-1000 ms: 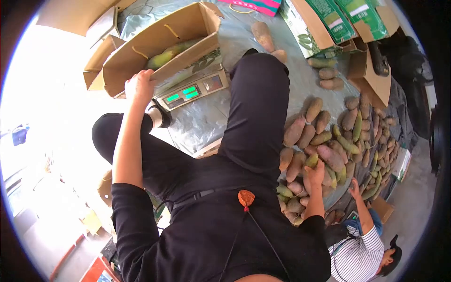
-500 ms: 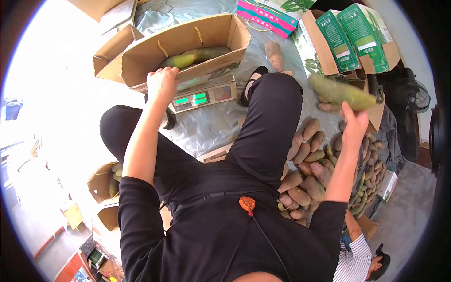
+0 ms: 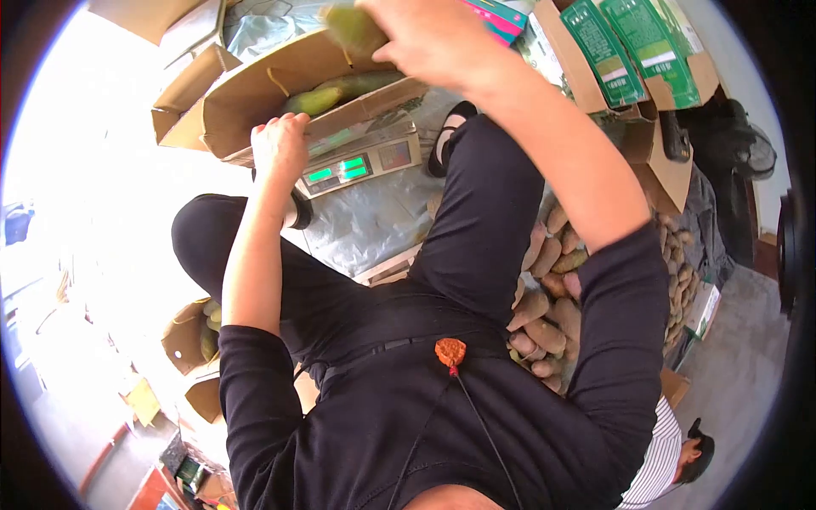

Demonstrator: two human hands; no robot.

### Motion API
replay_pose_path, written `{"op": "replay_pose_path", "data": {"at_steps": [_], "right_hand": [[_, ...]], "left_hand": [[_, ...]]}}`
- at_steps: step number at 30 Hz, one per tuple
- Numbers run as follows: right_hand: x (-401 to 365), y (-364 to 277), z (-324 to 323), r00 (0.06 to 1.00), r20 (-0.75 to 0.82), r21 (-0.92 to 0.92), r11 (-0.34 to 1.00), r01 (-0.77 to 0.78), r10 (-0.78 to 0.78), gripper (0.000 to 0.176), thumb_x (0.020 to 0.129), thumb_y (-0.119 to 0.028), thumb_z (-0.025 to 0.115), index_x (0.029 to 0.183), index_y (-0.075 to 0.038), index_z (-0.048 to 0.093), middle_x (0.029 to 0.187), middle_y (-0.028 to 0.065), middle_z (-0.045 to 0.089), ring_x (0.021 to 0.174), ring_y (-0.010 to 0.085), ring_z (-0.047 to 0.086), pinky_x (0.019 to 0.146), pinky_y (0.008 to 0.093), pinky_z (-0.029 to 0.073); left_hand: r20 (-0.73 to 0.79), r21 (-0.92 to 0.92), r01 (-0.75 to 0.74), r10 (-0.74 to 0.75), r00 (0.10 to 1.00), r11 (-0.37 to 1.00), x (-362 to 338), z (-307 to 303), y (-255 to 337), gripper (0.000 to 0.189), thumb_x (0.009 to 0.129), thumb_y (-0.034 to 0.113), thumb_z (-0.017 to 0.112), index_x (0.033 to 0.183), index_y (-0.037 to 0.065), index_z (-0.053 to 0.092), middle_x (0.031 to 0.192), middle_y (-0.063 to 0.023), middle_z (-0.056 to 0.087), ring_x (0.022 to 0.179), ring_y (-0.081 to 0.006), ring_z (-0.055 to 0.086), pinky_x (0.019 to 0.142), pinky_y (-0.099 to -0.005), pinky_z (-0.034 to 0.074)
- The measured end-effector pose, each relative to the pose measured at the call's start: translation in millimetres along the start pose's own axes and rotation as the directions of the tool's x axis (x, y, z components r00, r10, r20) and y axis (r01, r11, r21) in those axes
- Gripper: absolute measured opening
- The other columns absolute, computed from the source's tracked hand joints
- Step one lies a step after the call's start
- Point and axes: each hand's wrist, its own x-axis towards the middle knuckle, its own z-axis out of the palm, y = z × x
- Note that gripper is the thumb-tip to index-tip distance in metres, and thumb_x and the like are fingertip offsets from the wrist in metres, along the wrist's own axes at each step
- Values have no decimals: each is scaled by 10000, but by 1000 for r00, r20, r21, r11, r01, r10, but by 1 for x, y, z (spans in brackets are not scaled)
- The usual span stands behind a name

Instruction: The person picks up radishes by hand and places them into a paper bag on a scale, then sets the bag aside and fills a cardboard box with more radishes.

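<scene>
The floor [image 3: 748, 340] carries plastic sheeting [image 3: 361, 225] under the scale [image 3: 394, 155]; root vegetables [image 3: 544, 336] lie heaped right of the scale.

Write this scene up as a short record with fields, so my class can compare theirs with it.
Left hand: on the open carton, fingers curled over its near rim
Right hand: holding a blurred green vegetable
Carton contents: long green vegetables
Scale: lit green, figures too small to read
Right side: pile of brownish roots
Upper right: green printed boxes
</scene>
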Motion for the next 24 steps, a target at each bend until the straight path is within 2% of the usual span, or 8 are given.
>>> {"op": "replay_pose_path", "data": {"at_steps": [5,9,10,12,14,17,23,24], "right_hand": [[-16,20,22,998,-55,62,997,42,-39,361,717,-213,675,985,-18,535,995,194,564,932,365,559,796,427,450],[-70,75,10,975,33,353,910,-217,220,473,717,-178,664,1143,-37,514,1069,193,562,936,315,573,821,381,449],[-89,84,2,932,140,483,799,-359,334,498,715,-154,660,1171,-40,498,1075,185,561,940,307,569,830,371,444],[-135,111,10,855,108,485,724,-490,507,397,790,-168,651,1158,-68,541,999,46,592,769,106,540,671,252,442],[-192,153,32,802,108,497,667,-555,587,423,802,-228,633,1192,-96,536,1004,55,606,757,118,563,683,251,458],[-287,183,65,632,199,501,477,-723,749,427,760,-178,675,1132,-14,546,975,112,631,848,161,598,747,291,478],[-447,160,133,332,401,332,202,-921,854,369,731,-233,664,1049,-60,594,961,161,623,895,302,599,774,365,467],[-470,156,149,307,408,264,211,-941,860,334,745,-187,659,1029,-28,586,857,135,615,776,234,596,661,334,465]], "left_hand": [[11,17,-4,4,1000,1000,3,-5,2,226,698,48,548,903,114,616,892,-68,621,917,-252,584,786,-398,428],[24,71,2,-3,1000,997,5,4,-1,227,727,142,607,952,115,605,935,-83,623,924,-262,591,777,-410,439],[50,92,-2,-3,999,996,6,2,0,247,731,156,613,974,116,605,951,-84,624,932,-262,590,780,-410,441],[82,101,8,-17,997,995,7,2,0,319,741,194,616,1041,89,591,996,-95,622,934,-269,591,790,-405,451],[-41,69,-47,49,998,997,5,13,-7,222,758,175,592,974,123,600,939,-76,627,908,-265,597,754,-417,446],[18,45,-26,26,1000,999,7,12,-7,263,751,191,606,997,100,586,966,-83,623,918,-275,591,758,-411,452],[-1,17,-98,99,995,995,11,23,-21,313,773,180,597,1062,65,569,1030,-121,609,932,-292,589,777,-383,456],[35,3,-66,65,997,998,12,20,-18,311,769,177,598,1056,59,571,1032,-128,607,932,-299,587,779,-387,454]]}}
